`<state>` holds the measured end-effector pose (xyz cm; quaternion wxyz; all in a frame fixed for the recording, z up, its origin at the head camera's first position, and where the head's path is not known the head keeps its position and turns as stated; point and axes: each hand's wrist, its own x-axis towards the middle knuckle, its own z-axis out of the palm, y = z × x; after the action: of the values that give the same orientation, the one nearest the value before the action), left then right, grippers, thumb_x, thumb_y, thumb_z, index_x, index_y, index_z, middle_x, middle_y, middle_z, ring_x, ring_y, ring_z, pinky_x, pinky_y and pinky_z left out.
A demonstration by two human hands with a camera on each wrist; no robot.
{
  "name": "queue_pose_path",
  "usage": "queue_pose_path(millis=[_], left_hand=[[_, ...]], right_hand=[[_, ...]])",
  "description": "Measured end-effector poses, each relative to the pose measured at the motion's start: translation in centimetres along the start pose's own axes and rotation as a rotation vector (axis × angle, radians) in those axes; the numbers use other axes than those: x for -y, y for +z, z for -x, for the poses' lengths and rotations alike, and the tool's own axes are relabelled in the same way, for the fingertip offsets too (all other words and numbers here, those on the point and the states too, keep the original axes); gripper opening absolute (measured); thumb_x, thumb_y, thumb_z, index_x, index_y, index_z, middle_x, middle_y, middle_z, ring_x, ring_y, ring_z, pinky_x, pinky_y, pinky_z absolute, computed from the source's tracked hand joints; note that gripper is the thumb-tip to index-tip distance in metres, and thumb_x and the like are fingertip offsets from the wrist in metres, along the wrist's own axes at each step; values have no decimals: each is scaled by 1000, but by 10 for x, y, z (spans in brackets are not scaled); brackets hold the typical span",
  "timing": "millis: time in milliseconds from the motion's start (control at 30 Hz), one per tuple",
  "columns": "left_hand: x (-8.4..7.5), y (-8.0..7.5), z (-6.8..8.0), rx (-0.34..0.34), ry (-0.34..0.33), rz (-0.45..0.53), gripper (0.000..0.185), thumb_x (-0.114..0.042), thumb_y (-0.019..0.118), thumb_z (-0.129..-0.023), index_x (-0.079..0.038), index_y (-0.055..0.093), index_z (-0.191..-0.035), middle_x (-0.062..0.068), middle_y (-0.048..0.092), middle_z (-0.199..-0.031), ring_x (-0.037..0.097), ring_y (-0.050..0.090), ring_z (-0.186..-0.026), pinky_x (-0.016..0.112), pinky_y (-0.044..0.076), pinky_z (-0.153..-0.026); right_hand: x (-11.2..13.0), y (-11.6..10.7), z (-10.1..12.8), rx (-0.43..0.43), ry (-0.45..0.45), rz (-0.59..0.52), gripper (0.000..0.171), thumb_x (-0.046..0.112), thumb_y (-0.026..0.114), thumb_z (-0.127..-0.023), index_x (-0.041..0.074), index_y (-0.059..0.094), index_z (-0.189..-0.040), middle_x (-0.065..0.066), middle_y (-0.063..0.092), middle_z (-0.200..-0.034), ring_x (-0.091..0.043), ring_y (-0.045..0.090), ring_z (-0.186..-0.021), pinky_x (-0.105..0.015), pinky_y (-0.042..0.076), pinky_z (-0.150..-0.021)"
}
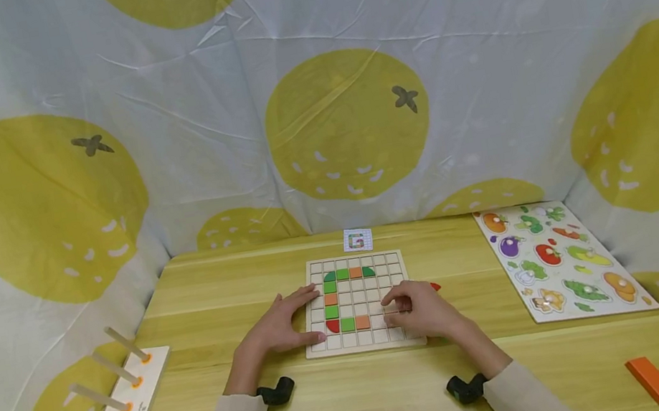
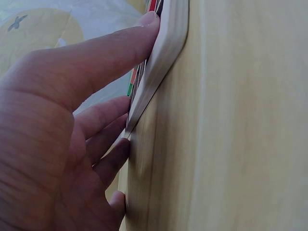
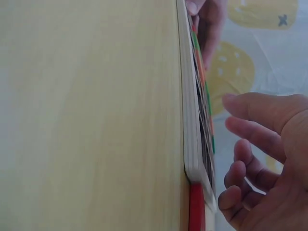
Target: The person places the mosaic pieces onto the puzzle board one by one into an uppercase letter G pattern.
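Note:
A wooden grid board point(image 1: 388, 259) lies in the middle of the table, with green, orange and red pieces set in a C-like shape. A red rounded piece point(image 1: 333, 326) is at its lower left corner; an orange square point(image 1: 362, 322) ends the bottom row. My left hand point(image 1: 280, 325) rests at the board's left edge, its thumb point(image 2: 139, 36) on the rim and fingers extended. Above the board's right part hovers my right hand point(image 1: 420, 308), fingers loosely bent. In the right wrist view, nothing shows between its thumb and index finger. A red piece point(image 3: 196, 207) touches the board's right side.
Behind the board lies a small pattern card point(image 1: 358, 240). A vegetable puzzle board point(image 1: 539, 287) is at the right, an orange block point(image 1: 653, 381) at the front right. On the left stands a peg board point(image 1: 157, 369) with rings. A lemon-print cloth point(image 1: 215, 145) hangs behind.

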<state>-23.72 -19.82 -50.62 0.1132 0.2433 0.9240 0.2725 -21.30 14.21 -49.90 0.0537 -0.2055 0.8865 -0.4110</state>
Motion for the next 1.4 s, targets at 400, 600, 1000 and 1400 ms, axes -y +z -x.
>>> queue_pose_path(millis=[400, 600, 1000, 1400], left_hand=[[0, -3, 1, -12, 0, 8, 89, -54, 81, -83, -18, 46, -157, 5, 33, -169, 32, 30, -156, 59, 9, -130], [1, -2, 2, -18, 0, 8, 90, -57, 80, -82, -18, 46, -157, 4, 33, -169, 32, 30, -156, 59, 9, -130], [-2, -3, 1, -16, 2, 13, 90, -54, 81, -83, -17, 46, -156, 6, 33, -168, 33, 30, -156, 60, 9, -130], [-4, -2, 2, -9, 1, 14, 90, -53, 82, -83, -17, 46, -157, 6, 33, -169, 34, 30, -156, 60, 8, -130]], right_hand=[[-22, -27, 14, -44, 34, 3, 21, 19, 81, -90, 11, 77, -109, 0, 57, -84, -14, 49, -75, -24, 43, -65], [-30, -37, 22, -53, 69, 0, 20, 17, 80, -91, 11, 77, -110, 1, 59, -86, -15, 51, -77, -23, 45, -67], [-49, -51, 23, -98, 147, 57, 25, 14, 74, -94, 9, 74, -119, -2, 62, -92, -17, 53, -82, -23, 46, -69], [-56, -56, 23, -126, 257, 160, 21, 16, 73, -93, 7, 74, -112, -7, 58, -93, -20, 51, -84, -32, 44, -75]])
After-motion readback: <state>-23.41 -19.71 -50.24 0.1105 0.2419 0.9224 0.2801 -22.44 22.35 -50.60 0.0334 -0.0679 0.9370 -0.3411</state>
